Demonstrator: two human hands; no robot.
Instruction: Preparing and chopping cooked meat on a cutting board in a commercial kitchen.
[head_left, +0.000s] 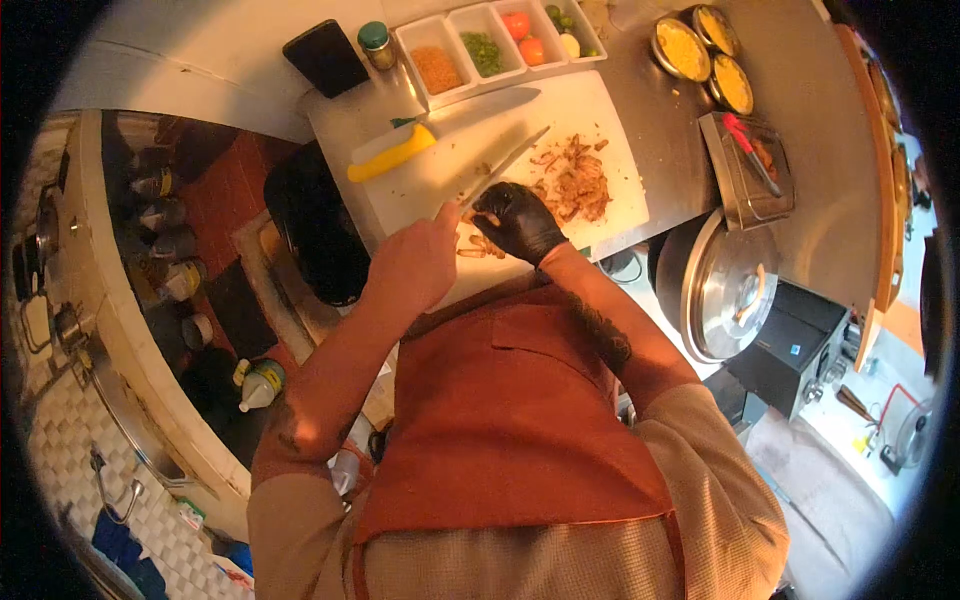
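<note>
My left hand (420, 259), bare, grips a knife (510, 159) whose long blade points up and right over the white cutting board (622, 165). My right hand (521, 223), in a black glove, is bent beside the blade, its fingertips closed on a small piece of meat, mostly hidden. Cut pieces of meat (480, 246) lie just below the gloved fingers. Farther right on the board is a pile of chopped browned meat (581, 184). Another knife, with a yellow handle (394, 155), rests near the board's upper left.
Behind the board stand white containers (448, 91) with grated orange food, chopped greens and tomatoes, beside a green-lidded jar (376, 45). Bowls of yellow food (681, 49) and a metal tray (739, 176) with red-handled tongs are at the right. A lidded pot (731, 289) stands below.
</note>
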